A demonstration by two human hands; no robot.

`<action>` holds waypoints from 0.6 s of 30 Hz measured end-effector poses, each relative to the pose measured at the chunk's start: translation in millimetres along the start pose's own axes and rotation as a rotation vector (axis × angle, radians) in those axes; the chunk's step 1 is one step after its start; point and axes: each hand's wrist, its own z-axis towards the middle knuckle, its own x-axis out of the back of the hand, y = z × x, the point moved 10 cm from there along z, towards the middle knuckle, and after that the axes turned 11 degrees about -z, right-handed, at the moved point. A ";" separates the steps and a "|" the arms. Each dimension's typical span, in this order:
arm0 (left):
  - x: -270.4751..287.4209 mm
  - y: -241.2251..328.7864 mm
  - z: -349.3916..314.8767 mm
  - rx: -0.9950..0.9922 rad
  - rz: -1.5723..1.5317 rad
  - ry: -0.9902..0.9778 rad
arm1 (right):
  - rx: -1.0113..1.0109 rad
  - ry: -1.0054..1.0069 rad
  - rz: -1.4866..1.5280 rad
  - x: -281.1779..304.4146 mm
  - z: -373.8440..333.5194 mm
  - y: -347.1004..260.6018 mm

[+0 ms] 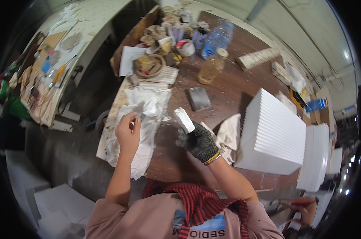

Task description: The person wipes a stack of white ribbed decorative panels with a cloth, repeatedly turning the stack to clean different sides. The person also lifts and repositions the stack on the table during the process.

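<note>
My right hand, in a dark knitted glove with a yellow cuff, is closed around a small white rectangular block. The block sticks up past the fingers, tilted over the brown table. My left hand is bare, its fingers bent and pinched together; a thin greyish thing may show at the fingertips, too small to name. Below that hand lies crumpled white sheeting. A dark grey block rests on the table beyond the right hand. Beside the right wrist is a bunched cream cloth.
A large white ridged stack stands at right. Farther back are a bottle of yellowish liquid, a blue-labelled clear bottle and a speckled roll. A round bowl sits among clutter at back left. Another cluttered table stands far left.
</note>
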 end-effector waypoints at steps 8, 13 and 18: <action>-203.6 77.3 -130.3 -0.314 -0.030 -0.855 | 0.533 0.320 -0.048 71.1 -149.6 -100.3; -286.4 91.8 -174.2 -0.633 0.111 -0.948 | 0.792 0.658 -0.514 103.7 -257.4 -144.2; -272.0 91.4 -128.2 -0.526 -0.075 -0.796 | 0.919 1.008 -0.526 112.3 -334.1 -157.1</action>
